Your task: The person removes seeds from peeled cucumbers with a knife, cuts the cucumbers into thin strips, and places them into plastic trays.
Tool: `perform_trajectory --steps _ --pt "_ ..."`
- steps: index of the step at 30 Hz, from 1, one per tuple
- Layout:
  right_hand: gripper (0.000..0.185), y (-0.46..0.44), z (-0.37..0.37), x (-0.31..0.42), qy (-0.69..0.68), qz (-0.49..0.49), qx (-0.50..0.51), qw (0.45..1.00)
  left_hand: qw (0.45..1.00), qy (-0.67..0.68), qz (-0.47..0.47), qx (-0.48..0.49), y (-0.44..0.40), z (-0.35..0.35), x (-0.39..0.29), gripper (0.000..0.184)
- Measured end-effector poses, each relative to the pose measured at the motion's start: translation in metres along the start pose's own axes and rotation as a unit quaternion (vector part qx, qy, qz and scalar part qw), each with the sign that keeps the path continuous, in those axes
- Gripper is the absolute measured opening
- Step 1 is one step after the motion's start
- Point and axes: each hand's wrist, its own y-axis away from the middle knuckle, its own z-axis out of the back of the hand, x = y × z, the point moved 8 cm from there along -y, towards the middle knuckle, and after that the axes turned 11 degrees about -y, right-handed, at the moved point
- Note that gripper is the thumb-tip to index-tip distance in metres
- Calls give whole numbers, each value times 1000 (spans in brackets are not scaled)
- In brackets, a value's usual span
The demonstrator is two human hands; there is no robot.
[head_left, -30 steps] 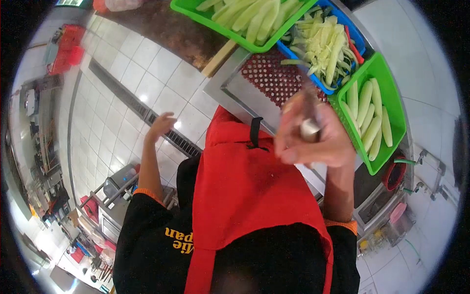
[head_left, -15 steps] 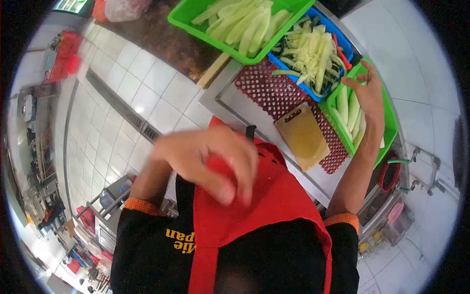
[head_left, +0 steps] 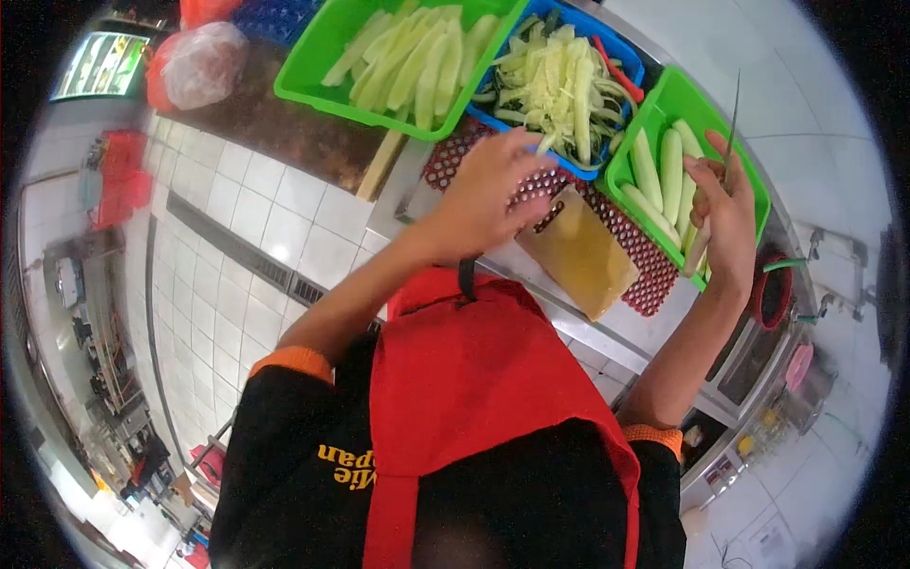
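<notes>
My left hand (head_left: pixel 493 197), fingers spread and empty, hovers over the red perforated mat (head_left: pixel 453 156) at the near edge of the blue tray (head_left: pixel 630 68). That tray holds a heap of pale peelings (head_left: pixel 569 90). My right hand (head_left: pixel 725 209) is closed on a knife (head_left: pixel 736 109), its blade pointing up, above the right green basket (head_left: pixel 758 180) of peeled cucumbers (head_left: pixel 671 175). A yellowish cutting board (head_left: pixel 580 254) lies on the mat between my hands. The left green basket (head_left: pixel 294 81) holds cut pale green pieces (head_left: pixel 427 66).
A red-handled tool (head_left: pixel 616 68) rests on the blue tray's far side. Plastic bags (head_left: pixel 204 64) sit on the brown surface (head_left: pixel 275 137) at upper left. Taps (head_left: pixel 829 299) are on the wall at right. A floor drain (head_left: pixel 227 247) runs at left.
My left hand has moved from in front of the apron forward to the blue tray. My right hand now shows the knife over the right basket. The view has shifted, with more visible at upper left.
</notes>
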Motion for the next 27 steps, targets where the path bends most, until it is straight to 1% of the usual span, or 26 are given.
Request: perform_trajectory --steps 1,2,3,4,5,6,7,8,9,10,12,13,14,16,17,18,20,21,22,25,26,27 --pt "63 1 2 -5 -6 -1 -8 1000 958 273 86 -32 -24 6 23 43" --pt "63 3 2 -12 -44 -7 3 999 915 355 181 -56 -34 9 41 41" --pt "63 5 3 -19 -79 -13 15 997 855 431 277 -80 -44 15 48 40" --pt "66 10 2 -25 -92 -27 36 995 857 432 270 -75 -55 14 53 40" --pt "69 16 -1 -34 -147 -53 41 987 916 308 244 -82 -70 21 61 42" --pt "72 24 -6 -45 -201 -79 47 975 957 177 212 -89 -84 27 66 43" --pt "74 32 -12 -55 -214 -98 51 971 959 176 206 -82 -98 23 74 43" --pt "77 42 -19 -67 -225 -120 54 965 968 91 227 -58 -109 16 85 46" --pt "77 52 -28 -81 -276 -135 44 951 969 5 245 -35 -119 8 93 48" --pt "78 62 -36 -94 -325 -150 33 933 971 7 239 -28 -128 -5 97 48" --pt "84 82 -57 -106 -370 -194 71 906 980 -37 193 -5 -144 -34 94 50" --pt "85 93 -62 -115 -398 -208 46 892 976 -30 213 26 -147 -52 90 53" --pt "86 103 -67 -124 -426 -222 21 877 977 -29 207 30 -151 -66 82 53" --pt "85 114 -70 -130 -423 -227 12 877 972 -121 202 23 -154 -79 64 62" --pt "84 120 -72 -129 -433 -235 13 870 973 -94 205 51 -156 -88 61 65" --pt "83 123 -72 -129 -443 -242 13 863 974 -93 200 54 -158 -89 54 65" --pt "82 123 -65 -129 -439 -228 8 869 960 -142 234 58 -157 -88 49 66" --pt "82 121 -60 -125 -434 -212 4 876 964 -130 231 24 -157 -88 51 61" --pt "83 119 -55 -121 -428 -198 3 882 964 -128 230 28 -157 -91 56 61" --pt "78 114 -42 -117 -439 -177 -28 880 973 -97 206 -27 -160 -76 72 46" --pt "78 112 -40 -117 -441 -175 -25 880 973 -99 206 -29 -162 -70 78 46" --pt "75 110 -35 -117 -448 -166 -38 878 974 -60 215 -33 -166 -56 76 45"
